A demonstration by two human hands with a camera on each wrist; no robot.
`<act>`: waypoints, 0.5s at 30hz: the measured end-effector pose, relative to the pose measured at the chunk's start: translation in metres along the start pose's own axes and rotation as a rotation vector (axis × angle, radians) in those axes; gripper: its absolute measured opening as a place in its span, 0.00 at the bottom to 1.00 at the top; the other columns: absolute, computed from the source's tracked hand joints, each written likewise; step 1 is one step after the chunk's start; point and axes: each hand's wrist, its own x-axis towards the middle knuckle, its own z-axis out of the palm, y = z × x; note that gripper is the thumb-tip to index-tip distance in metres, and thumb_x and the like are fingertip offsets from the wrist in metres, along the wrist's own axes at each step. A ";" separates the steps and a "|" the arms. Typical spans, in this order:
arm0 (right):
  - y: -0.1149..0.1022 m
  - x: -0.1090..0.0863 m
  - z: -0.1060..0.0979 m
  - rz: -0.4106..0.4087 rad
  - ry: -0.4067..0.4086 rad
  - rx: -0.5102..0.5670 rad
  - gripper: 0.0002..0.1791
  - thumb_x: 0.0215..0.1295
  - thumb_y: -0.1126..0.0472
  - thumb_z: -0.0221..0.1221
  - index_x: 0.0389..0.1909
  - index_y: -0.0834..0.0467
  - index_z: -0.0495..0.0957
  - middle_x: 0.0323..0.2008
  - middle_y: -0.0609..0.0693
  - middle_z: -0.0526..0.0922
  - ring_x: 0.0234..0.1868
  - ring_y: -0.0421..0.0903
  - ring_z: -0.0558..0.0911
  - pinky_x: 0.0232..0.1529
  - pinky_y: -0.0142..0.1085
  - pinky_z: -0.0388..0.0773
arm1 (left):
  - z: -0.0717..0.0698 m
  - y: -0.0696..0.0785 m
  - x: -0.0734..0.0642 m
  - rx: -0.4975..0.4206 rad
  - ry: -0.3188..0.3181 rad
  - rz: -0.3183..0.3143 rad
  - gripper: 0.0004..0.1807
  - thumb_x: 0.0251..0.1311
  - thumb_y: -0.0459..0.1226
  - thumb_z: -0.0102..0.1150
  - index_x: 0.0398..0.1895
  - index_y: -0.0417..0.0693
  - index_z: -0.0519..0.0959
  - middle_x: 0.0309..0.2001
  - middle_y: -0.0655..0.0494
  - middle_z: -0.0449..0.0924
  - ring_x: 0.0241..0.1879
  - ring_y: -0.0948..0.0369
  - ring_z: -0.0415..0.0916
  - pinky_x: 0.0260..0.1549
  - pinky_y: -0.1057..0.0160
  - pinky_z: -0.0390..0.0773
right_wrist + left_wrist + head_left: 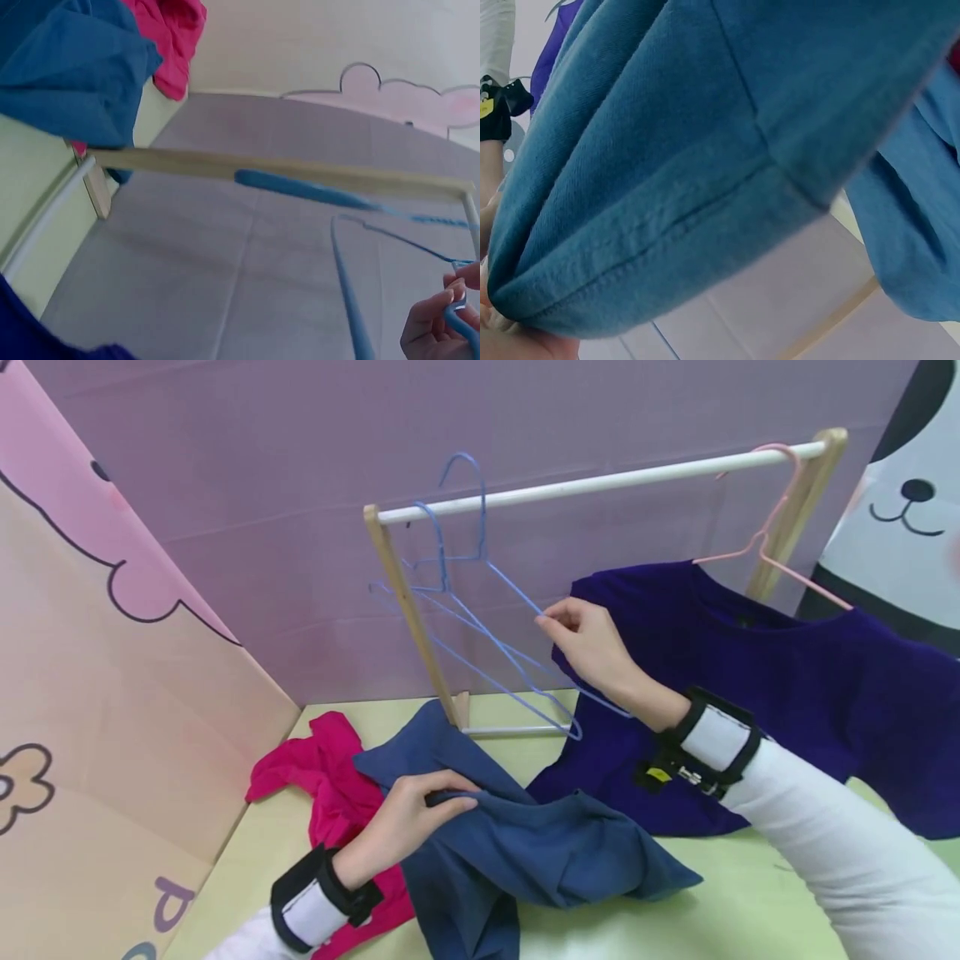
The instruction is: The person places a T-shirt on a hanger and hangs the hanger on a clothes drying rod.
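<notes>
My left hand [408, 818] pinches the edge of a blue-grey garment [555, 852] that lies crumpled on the table. In the left wrist view its hem [667, 232] stretches away from the fingertips. Higher up, my right hand [596, 643] pinches one arm of a blue hanger [510, 583]. That hanger's hook rises above the rack's white rail [600, 487]; whether it touches the rail I cannot tell. Another blue hanger [442, 552] is just left of it, hook at the rail. The right wrist view shows the fingers [435, 319] around blue hanger wire.
A navy short-sleeved shirt [675, 677] hangs on a pink hanger [765, 539] at the rack's right end. Left of the blue-grey garment lies a crimson garment [337, 785]. The rack's wooden left leg [412, 610] stands behind both. Printed panels [135, 635] enclose the yellow-green table [750, 902].
</notes>
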 end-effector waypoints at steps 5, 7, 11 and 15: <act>0.009 -0.005 -0.024 0.007 0.069 -0.037 0.13 0.57 0.54 0.56 0.30 0.62 0.77 0.22 0.49 0.77 0.23 0.43 0.71 0.25 0.32 0.67 | -0.002 -0.004 -0.002 0.006 0.015 -0.001 0.09 0.51 0.41 0.58 0.37 0.55 0.78 0.35 0.63 0.80 0.34 0.65 0.73 0.28 0.62 0.76; 0.014 -0.011 -0.035 0.016 0.082 -0.040 0.15 0.56 0.52 0.58 0.27 0.61 0.78 0.18 0.47 0.75 0.20 0.42 0.70 0.21 0.30 0.66 | -0.003 -0.005 -0.003 0.003 0.019 0.002 0.09 0.51 0.40 0.59 0.37 0.54 0.79 0.35 0.63 0.80 0.35 0.65 0.73 0.28 0.63 0.76; 0.027 -0.026 -0.058 0.064 0.084 -0.051 0.16 0.54 0.49 0.59 0.23 0.60 0.78 0.12 0.44 0.69 0.13 0.41 0.66 0.13 0.28 0.63 | -0.005 -0.006 -0.004 0.002 0.029 0.009 0.09 0.50 0.40 0.59 0.37 0.55 0.79 0.35 0.63 0.80 0.34 0.65 0.74 0.26 0.64 0.75; 0.042 -0.045 -0.079 0.095 0.064 -0.086 0.15 0.53 0.51 0.60 0.21 0.59 0.76 0.10 0.44 0.67 0.12 0.41 0.66 0.12 0.28 0.63 | -0.008 -0.007 -0.005 0.001 0.043 0.006 0.09 0.50 0.40 0.60 0.37 0.59 0.78 0.35 0.63 0.80 0.34 0.65 0.74 0.26 0.64 0.75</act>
